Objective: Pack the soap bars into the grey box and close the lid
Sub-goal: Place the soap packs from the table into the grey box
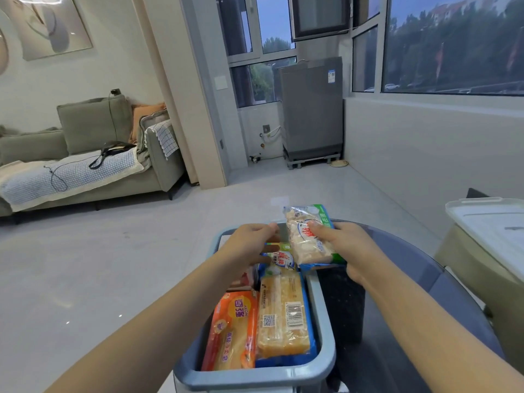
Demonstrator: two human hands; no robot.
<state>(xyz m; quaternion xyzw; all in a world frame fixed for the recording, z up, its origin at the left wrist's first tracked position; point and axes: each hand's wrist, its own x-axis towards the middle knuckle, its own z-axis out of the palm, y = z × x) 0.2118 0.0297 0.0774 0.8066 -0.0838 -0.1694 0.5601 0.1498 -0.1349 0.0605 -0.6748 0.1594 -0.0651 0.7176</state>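
Note:
The grey box (321, 330) stands open on a dark round table, right below me. Inside it lie an orange-wrapped soap bar (234, 333), a blue-wrapped yellow soap bar (282, 316) and, further back, another blue-wrapped bar (280, 259). My right hand (344, 245) grips a pale soap bar in a green-edged wrapper (307, 236), held tilted over the box's far right corner. My left hand (249, 242) reaches into the far end of the box with its fingers curled down; what they touch is hidden.
The dark glass table (411, 279) carries the box. A translucent white lid (493, 225) rests on a beige stand at the right. A sofa (85, 154) stands far left and a grey appliance (312, 109) by the windows.

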